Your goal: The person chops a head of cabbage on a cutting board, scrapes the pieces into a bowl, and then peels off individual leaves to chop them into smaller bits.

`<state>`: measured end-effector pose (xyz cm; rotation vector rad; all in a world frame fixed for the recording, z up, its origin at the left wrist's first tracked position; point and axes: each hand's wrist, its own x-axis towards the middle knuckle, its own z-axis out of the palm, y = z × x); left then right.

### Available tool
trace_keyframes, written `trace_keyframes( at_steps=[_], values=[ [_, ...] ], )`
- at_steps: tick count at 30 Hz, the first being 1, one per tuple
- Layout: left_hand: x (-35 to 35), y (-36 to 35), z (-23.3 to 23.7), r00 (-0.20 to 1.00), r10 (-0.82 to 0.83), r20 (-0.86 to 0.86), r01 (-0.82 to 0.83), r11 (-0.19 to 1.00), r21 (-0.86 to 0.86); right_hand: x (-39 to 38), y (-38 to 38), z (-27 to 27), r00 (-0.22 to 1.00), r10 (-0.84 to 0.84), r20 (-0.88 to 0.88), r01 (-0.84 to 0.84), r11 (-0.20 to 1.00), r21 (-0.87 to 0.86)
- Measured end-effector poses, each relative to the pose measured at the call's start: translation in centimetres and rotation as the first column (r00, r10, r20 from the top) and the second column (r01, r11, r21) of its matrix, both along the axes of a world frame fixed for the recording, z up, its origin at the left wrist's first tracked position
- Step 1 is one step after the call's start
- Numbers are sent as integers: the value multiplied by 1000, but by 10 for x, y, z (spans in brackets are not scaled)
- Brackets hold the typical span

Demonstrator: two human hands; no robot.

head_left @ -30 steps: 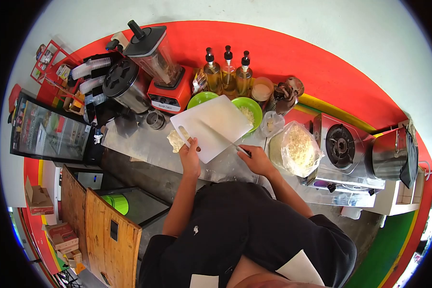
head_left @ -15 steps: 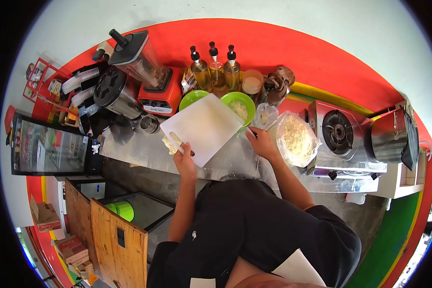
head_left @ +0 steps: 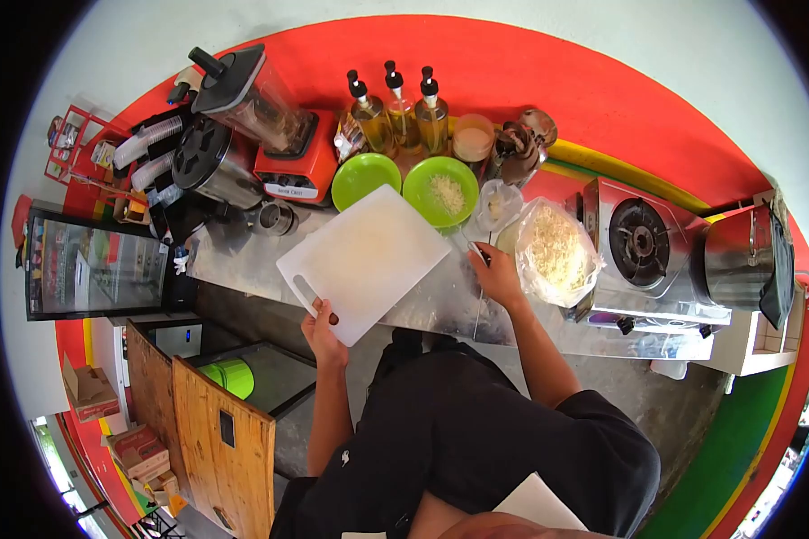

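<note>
My left hand (head_left: 324, 331) grips a white cutting board (head_left: 368, 256) at its handle-slot corner, and the board is tilted above the metal counter. In my right hand (head_left: 502, 274) is a knife (head_left: 462, 242), its dark handle between the fingers and its thin blade pointing toward the board's right corner. Just beyond the board stands a green bowl (head_left: 433, 214) with pale shredded food (head_left: 447, 194) in it. A second green bowl (head_left: 366, 182) sits to its left, its near edge partly behind the board. Right of my right hand lies a clear plastic bag (head_left: 559, 253) of pale shreds.
Along the back are a red blender (head_left: 289, 171), several pump bottles (head_left: 431, 121) and a tub (head_left: 473, 139). A small plastic bag (head_left: 498, 206) rests beside the bowls. On the right are a gas stove (head_left: 640, 232) and a large pot (head_left: 735, 256). The counter (head_left: 243, 259) has a front edge.
My left hand has drawn the cutting board left and toward me, away from the bowls, uncovering more of both. My right hand, still holding the knife, has shifted slightly right. The view has tilted slightly.
</note>
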<state>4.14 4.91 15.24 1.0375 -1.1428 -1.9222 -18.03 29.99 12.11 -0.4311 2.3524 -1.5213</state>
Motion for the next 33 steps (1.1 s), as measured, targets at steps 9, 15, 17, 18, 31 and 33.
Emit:
trace_keyframes(
  at_steps=[9,15,17,18,31,33],
  values=[
    [6,-13,-9,941,-339,19,338,941,27,55,26,5,982,-42,-183,76,980,185],
    [0,-30,-30,827,-562,-19,559,820,124,99,28,-4,966,-141,-218,196,947,255],
    [-1,-34,-39,779,-626,-23,623,771,134,112,24,-10,966,-163,-202,212,944,252],
    [-1,-35,-44,765,-644,-29,641,755,137,119,22,-13,968,-169,-186,216,937,275],
    [-10,-68,-117,696,-662,276,687,726,9,191,-20,-49,935,-307,-176,353,845,401],
    [-14,-64,-128,790,-581,196,612,727,-312,190,-25,-64,923,-321,-213,382,830,406]
  ],
)
